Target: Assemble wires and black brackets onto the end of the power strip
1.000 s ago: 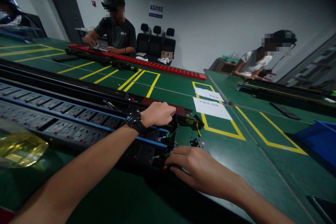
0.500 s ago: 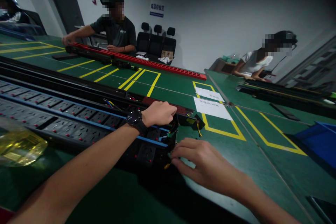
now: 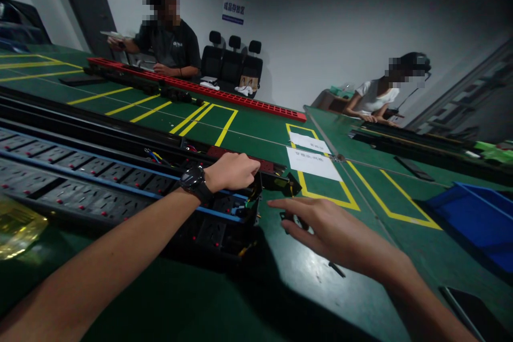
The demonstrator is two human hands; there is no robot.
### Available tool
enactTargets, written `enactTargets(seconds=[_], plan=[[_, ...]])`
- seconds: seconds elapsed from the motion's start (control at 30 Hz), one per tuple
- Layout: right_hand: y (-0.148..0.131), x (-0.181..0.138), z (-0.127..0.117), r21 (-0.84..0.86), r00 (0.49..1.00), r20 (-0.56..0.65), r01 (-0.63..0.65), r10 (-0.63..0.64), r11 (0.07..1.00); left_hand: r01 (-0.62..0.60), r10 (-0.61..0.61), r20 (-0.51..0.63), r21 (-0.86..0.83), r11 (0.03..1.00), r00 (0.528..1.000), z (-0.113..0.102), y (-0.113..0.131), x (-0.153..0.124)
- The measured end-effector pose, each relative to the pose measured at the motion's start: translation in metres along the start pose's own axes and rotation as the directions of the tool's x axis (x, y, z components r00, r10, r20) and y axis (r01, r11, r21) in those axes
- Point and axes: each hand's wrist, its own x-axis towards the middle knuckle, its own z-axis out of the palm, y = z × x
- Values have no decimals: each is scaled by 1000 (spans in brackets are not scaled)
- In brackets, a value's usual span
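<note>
A long black power strip (image 3: pixel 132 163) with rows of sockets, red dots and blue edging runs in from the left. At its near right end, my left hand (image 3: pixel 234 171), wearing a black watch (image 3: pixel 194 181), is closed with its fingers curled down over the housing; the fingertips are hidden. Loose coloured wires show by that end. Just right of the strip, my right hand (image 3: pixel 316 219) hovers over the green table, index finger stretched out and thumb apart. A small black part (image 3: pixel 285 217) shows between thumb and fingers; whether it is touched is unclear.
White paper sheets (image 3: pixel 312 163) lie inside yellow tape lines. A blue bin (image 3: pixel 473 219) and a dark phone-like slab (image 3: pixel 468 304) are at right. A yellow transparent object (image 3: pixel 20 227) sits at left. Across the table, people work near a red slotted rail (image 3: pixel 224 95).
My right hand has drawn away from the strip's end to the right, its index finger now extended. My left hand keeps its place on the strip. The view has shifted slightly.
</note>
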Motion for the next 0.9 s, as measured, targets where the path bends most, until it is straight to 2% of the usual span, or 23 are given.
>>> enactTargets(seconds=[0.07, 0.17, 0.3, 0.4, 0.53, 0.67, 0.8, 0.9], plan=[[-13, 10, 9, -22, 999, 23, 34, -33, 999, 8, -8, 5, 7, 1000, 1000, 0, 0, 0], [-14, 16, 18, -47, 996, 73, 57, -53, 997, -2, 2, 4, 22, 1000, 1000, -1, -1, 1], [2, 11, 6, 12, 996, 88, 8, -9, 1000, -60, 59, -47, -23, 998, 997, -11, 2, 1], [12, 9, -4, 45, 989, 126, -86, 80, 995, -123, 117, -61, -111, 986, 991, -25, 9, -5], [20, 11, -5, 69, 975, 146, -177, 165, 982, -137, 155, 106, -161, 977, 982, -41, 19, -18], [27, 13, -4, 118, 971, 163, -194, 174, 974, -119, 158, 257, -163, 979, 953, -41, 28, -24], [44, 10, -6, 253, 970, 171, -211, 171, 944, -133, 174, 296, -156, 979, 939, -32, 35, -22], [66, 3, -10, 449, 974, 150, -220, 169, 866, -158, 188, 300, -121, 980, 935, -26, 35, -20]])
